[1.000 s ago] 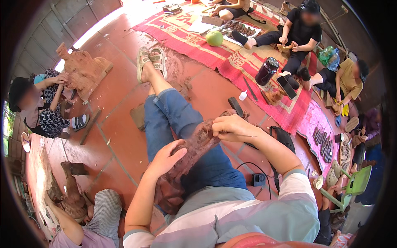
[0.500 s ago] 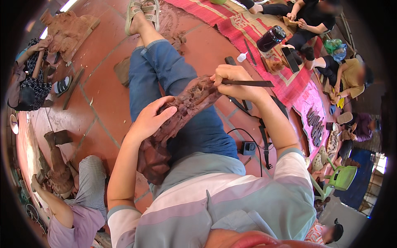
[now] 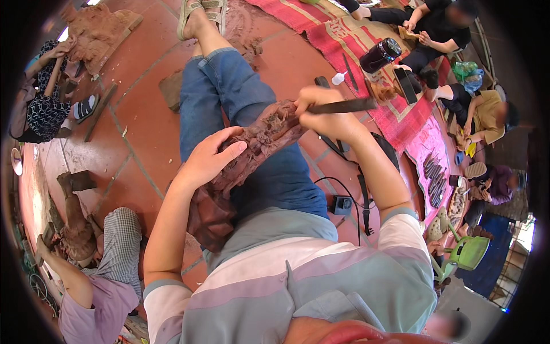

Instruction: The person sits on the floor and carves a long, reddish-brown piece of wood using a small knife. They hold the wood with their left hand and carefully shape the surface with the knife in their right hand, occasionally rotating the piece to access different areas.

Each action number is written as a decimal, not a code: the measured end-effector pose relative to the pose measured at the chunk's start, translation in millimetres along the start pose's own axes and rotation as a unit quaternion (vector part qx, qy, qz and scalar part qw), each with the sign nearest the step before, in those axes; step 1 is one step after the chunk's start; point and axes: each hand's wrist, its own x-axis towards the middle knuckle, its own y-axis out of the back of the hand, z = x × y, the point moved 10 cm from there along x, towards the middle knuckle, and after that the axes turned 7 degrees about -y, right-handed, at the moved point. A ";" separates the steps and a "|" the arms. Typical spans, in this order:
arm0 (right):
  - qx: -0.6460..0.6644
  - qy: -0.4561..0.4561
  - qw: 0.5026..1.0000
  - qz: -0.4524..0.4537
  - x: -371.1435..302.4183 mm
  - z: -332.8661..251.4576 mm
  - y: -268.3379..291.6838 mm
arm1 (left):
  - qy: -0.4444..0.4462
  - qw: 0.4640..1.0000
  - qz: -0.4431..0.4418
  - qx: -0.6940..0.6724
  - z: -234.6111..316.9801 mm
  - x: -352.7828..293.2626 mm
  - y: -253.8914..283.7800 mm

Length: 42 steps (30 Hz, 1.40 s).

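Note:
A long reddish-brown carved wood figure (image 3: 252, 155) lies across my lap on my blue jeans, running from my waist toward my knees. My left hand (image 3: 209, 160) rests flat on its middle and steadies it. My right hand (image 3: 321, 112) grips a dark straight chisel (image 3: 346, 105) whose handle points right, with the working end against the upper tip of the carving. My legs stretch out over the red tiled floor, feet in sandals (image 3: 200, 8).
Other people sit around carving: one at far left (image 3: 40, 103), one at lower left (image 3: 97, 264), several on the red woven mat (image 3: 401, 114) at right. A dark flask (image 3: 378, 54), a phone, tools and a black cable with a small box (image 3: 342, 204) lie nearby.
The view dipped from the far mat down to my lap. My right hand now holds the chisel out flat against the carving's tip; my left hand stays on the carving.

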 end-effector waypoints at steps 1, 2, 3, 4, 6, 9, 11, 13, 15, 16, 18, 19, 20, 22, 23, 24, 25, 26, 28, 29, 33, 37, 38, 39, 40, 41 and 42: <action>-0.016 0.036 0.998 0.050 3.1 -5.1 12.6 | -0.014 1.000 -0.006 -0.001 3.0 0.3 -1.4; 0.044 -0.075 0.995 0.042 -0.8 15.0 14.1 | -0.029 1.000 -0.012 -0.003 6.1 0.8 -3.7; 0.104 -0.181 0.977 0.032 -8.6 27.3 11.0 | -0.043 0.999 -0.015 -0.002 8.7 1.1 -2.8; 0.070 -0.117 0.987 0.083 -15.1 25.6 17.2 | -0.044 0.999 -0.015 -0.004 8.9 2.1 -3.1; 0.114 -0.142 0.970 0.159 -32.9 44.1 11.2 | -0.042 0.999 -0.017 -0.009 7.9 2.6 -4.0; 0.137 -0.112 0.949 0.261 -53.3 31.2 -4.1 | -0.036 0.999 -0.019 -0.009 10.3 2.6 -3.5; 0.104 -0.103 0.943 0.298 -58.4 21.9 -8.9 | -0.025 1.000 -0.015 0.004 7.6 1.2 -2.1; 0.088 -0.089 0.942 0.312 -58.8 15.5 -11.3 | -0.019 1.000 -0.013 0.012 7.8 0.8 -0.9; 0.098 -0.056 0.941 0.318 -60.0 13.8 -10.8 | -0.015 1.000 -0.008 0.011 9.2 -2.3 0.3; 0.115 -0.030 0.940 0.320 -60.4 19.9 -8.2 | -0.017 1.000 -0.007 0.016 8.5 -2.4 0.0; 0.169 -0.010 0.937 0.306 -58.8 31.6 -1.2 | -0.023 0.999 -0.001 0.025 4.8 -1.7 -0.2; 0.151 -0.005 0.941 0.303 -58.5 29.9 -0.8 | -0.024 1.000 -0.003 0.020 5.7 -1.0 -0.7; 0.134 0.000 0.945 0.299 -59.2 26.6 -0.8 | -0.025 1.000 -0.005 0.015 7.3 -0.2 -1.0; 0.076 -0.015 0.950 0.301 -57.8 9.0 -4.1 | -0.024 1.000 -0.008 0.019 7.9 -0.3 -0.1; 0.064 0.016 0.948 0.310 -60.6 7.9 -8.4 | -0.022 0.999 -0.007 0.026 5.3 -2.3 0.1; 0.061 0.002 0.948 0.313 -61.1 10.1 -8.0 | -0.024 0.999 -0.006 0.034 5.1 -1.2 0.9; 0.057 -0.011 0.947 0.315 -62.5 12.1 -7.2 | -0.029 0.999 -0.005 0.032 6.8 -0.3 0.3; 0.084 -0.003 0.943 0.322 -64.7 19.0 -4.9 | -0.035 0.999 -0.005 0.031 8.4 0.0 -0.9; 0.145 0.020 0.931 0.333 -63.2 31.2 -1.8 | -0.055 0.997 -0.003 0.048 2.1 0.9 1.6; 0.190 -0.013 0.932 0.308 -63.0 35.2 -10.2 | -0.077 0.996 -0.010 0.032 1.6 -1.2 0.4; 0.088 0.008 0.944 0.318 -63.8 14.3 -7.8 | -0.084 0.996 -0.004 0.033 -1.5 2.7 -2.3; 0.138 -0.031 0.938 0.315 -65.2 31.3 -4.8 | -0.045 0.998 -0.010 0.039 1.3 3.1 -3.0; 0.108 -0.014 0.943 0.316 -62.5 23.7 -5.0 | -0.038 0.999 -0.009 0.035 6.5 3.9 -1.4; 0.079 -0.004 0.947 0.312 -63.5 16.9 -8.5 | -0.026 0.999 -0.011 0.027 5.6 1.2 -2.6; 0.094 -0.001 0.945 0.312 -63.1 14.9 -9.7 | -0.030 0.999 -0.006 0.039 4.0 0.1 -0.6; 0.110 0.012 0.943 0.315 -63.3 20.6 -10.3 | -0.026 0.999 -0.008 0.042 3.4 -1.5 -0.6; 0.153 -0.014 0.936 0.317 -63.5 30.7 -7.8 | -0.025 0.999 -0.010 0.042 4.9 -2.1 -1.0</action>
